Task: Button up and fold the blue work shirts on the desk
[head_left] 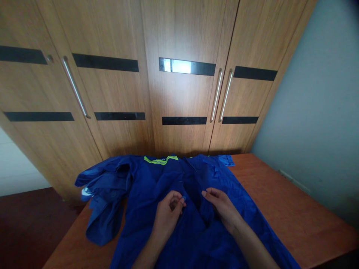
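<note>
blue garment (193, 233) spread on the bench (280, 201), gap between my hands. left hand (168, 209) looks pinched on one edge; right hand (223, 207) at the other, can't tell if gripping. best keep edges level, tension light, cloth flat.

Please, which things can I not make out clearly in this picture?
All in head view:
Blue garment: near end cut off by the bottom edge.
Left hand: exact grip hidden by its fingers.
Right hand: whether it grips the garment, too blurred.
Marks by yellow-green stripe: too small.
</note>
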